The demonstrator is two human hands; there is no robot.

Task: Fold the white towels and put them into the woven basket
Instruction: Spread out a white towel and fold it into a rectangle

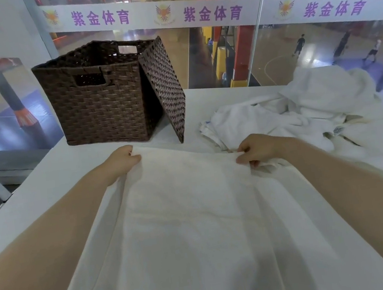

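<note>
A white towel [190, 218] lies spread flat on the white table in front of me, running from the near edge toward the basket. My left hand [122, 162] pinches its far left corner. My right hand [259, 150] pinches its far right corner, fingers curled over the edge. The dark brown woven basket [99, 103] stands open at the far left of the table, beyond my left hand.
The basket's woven lid [166, 87] leans upright against its right side. A heap of crumpled white towels [307, 110] fills the far right of the table [45, 188]. A glass wall stands right behind the table, and the table's left edge drops off near my left forearm.
</note>
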